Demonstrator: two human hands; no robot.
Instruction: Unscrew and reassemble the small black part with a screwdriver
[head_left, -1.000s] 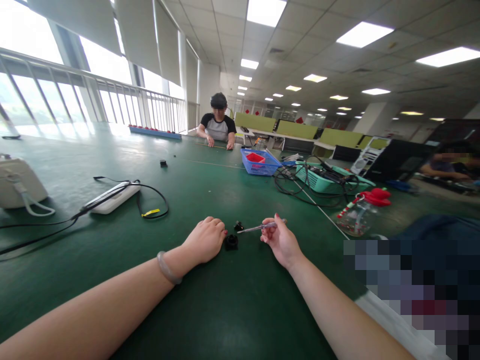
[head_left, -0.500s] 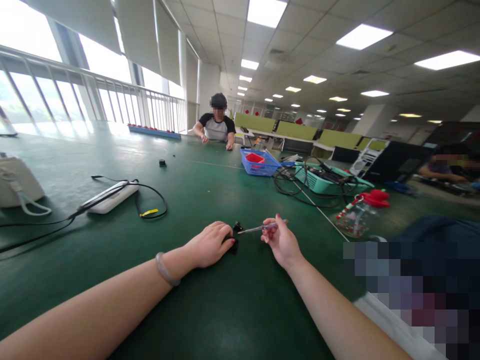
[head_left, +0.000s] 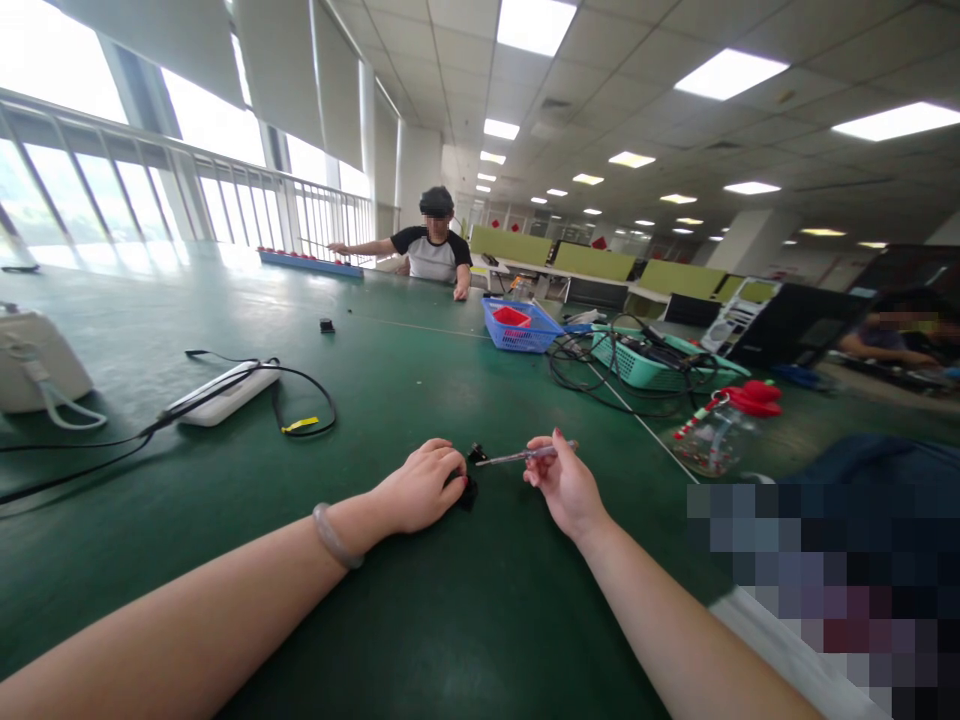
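Note:
My left hand (head_left: 418, 489), a bracelet on its wrist, rests on the green table (head_left: 450, 620) with its fingers curled over a small black part (head_left: 466, 492) that mostly hides beneath them. A second small black piece (head_left: 476, 455) lies just beyond it. My right hand (head_left: 564, 484) pinches a thin screwdriver (head_left: 517, 456) with a clear handle, its metal tip pointing left toward the black pieces and hovering slightly above the table.
A white power strip (head_left: 221, 393) with black cables lies at left, a white device (head_left: 37, 365) at the far left. A blue basket (head_left: 519, 325), a teal tray (head_left: 645, 360) with cables and a clear bottle (head_left: 712, 430) stand at right. One person sits across; another sits at right.
My left hand slid right and closed over the black part that earlier lay uncovered beside it. My right hand kept the screwdriver still. The person across stretched an arm out to the left.

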